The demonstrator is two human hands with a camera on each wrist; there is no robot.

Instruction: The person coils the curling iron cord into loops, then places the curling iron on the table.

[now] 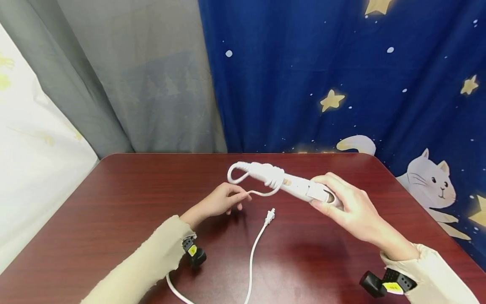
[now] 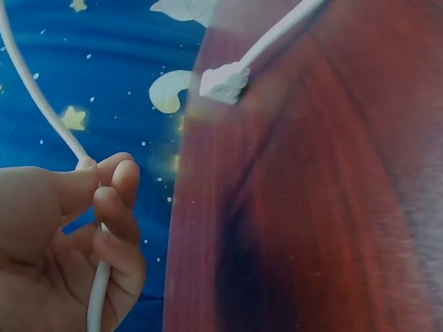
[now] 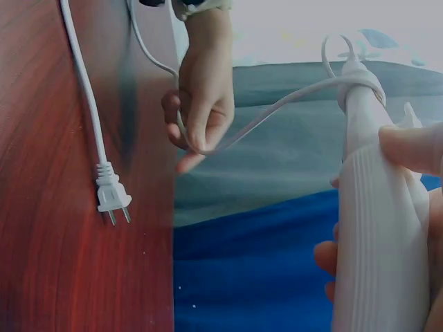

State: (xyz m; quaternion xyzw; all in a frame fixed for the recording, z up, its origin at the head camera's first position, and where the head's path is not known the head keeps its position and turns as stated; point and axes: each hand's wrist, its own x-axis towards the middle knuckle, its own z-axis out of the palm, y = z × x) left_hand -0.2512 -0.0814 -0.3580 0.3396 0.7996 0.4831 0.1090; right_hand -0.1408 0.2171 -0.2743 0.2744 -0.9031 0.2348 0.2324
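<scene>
A long, slim, white plastic appliance [image 1: 298, 186] is held up above a dark reddish-brown, wood-grained table [image 1: 114, 219], slanted so that its right end is lower than its left. That right end is gripped by the right hand [image 1: 355, 211], with the thumb on the near side, the fingers round the far side and the grasp closed to the thickness of the body. Near the left end, several turns of a thin white cord [image 1: 262, 194] are wound around the appliance, and a small loop is formed at the tip. The loose run of cord is pinched by the left hand [image 1: 222, 200] between thumb and forefinger, with no gap left around it, and is passed along the other bent fingers. A white plastic two-pronged plug [image 1: 270, 216] is seen lying on the table, near the left hand, its prongs pointed away from the person
</scene>
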